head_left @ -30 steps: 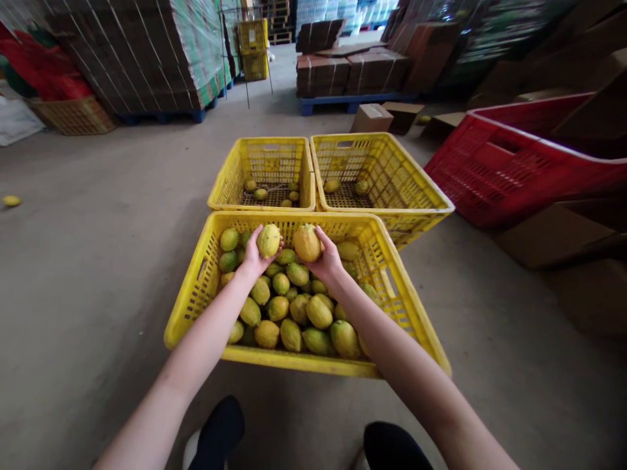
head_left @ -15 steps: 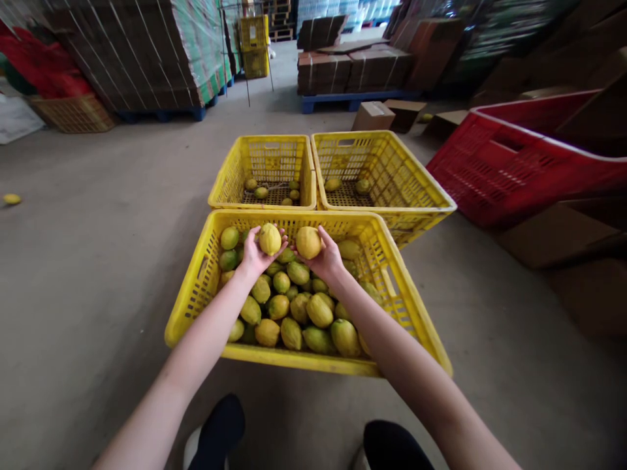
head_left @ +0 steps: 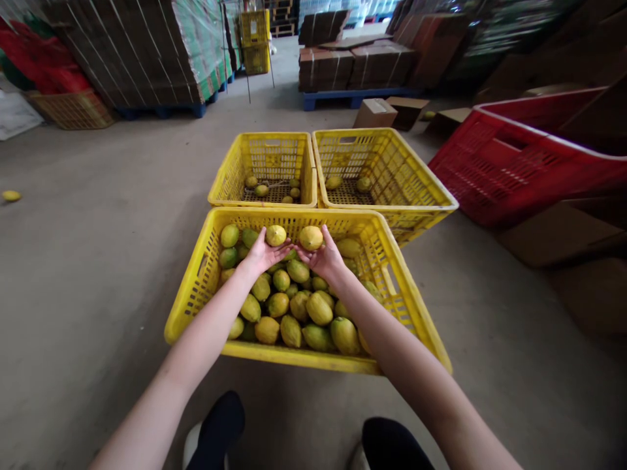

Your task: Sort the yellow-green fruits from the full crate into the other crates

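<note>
My left hand holds a yellow lemon on its upturned fingers. Beside it, my right hand holds another yellow lemon, thumb against its right side. Both hands are over the front yellow crate, where several green and yellow lemons lie in a heap. The fingertips of the two hands come close together between the held lemons.
Behind stand a left yellow crate and a right yellow crate, each with a few lemons at the bottom. A red crate stands at the right. One lemon lies on the floor, far left.
The lemon in my left hand has turned and shifted slightly right; the one in my right hand has also rolled a little. Both remain held over the front crate.
</note>
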### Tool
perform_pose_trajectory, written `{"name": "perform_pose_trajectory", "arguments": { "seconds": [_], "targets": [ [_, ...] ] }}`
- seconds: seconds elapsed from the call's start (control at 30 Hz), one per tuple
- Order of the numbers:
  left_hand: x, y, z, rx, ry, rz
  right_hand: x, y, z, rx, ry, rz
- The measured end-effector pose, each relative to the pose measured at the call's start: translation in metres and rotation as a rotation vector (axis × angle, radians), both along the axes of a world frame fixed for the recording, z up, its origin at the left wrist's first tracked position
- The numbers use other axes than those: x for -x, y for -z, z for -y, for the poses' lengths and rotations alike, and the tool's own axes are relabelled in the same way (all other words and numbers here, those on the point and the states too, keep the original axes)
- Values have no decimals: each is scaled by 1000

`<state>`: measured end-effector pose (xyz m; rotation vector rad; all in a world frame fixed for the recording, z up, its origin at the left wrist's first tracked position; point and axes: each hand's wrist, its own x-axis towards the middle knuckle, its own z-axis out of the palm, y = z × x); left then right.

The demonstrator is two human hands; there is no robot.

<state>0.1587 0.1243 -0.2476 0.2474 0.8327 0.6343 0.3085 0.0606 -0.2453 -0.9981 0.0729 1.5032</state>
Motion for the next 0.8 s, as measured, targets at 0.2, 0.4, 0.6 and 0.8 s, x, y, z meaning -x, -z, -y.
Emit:
{"name": "perform_pose_trajectory", "arguments": {
  "seconds": [0.2, 0.4, 0.6, 0.8],
  "targets": [
    [-4, 1, 3, -342, -280, -271, 2, 12, 1, -55, 247, 477],
    [-1, -4, 4, -753, -446, -490, -2, 13, 8, -317, 331, 1008],
    [0, -6, 7, -816, -390, -432, -1, 11, 10, -438, 292, 1170],
    [-2, -2, 4, -815, -309, -381, -8, 15, 5, -345, 286, 1094]
  ]
}}
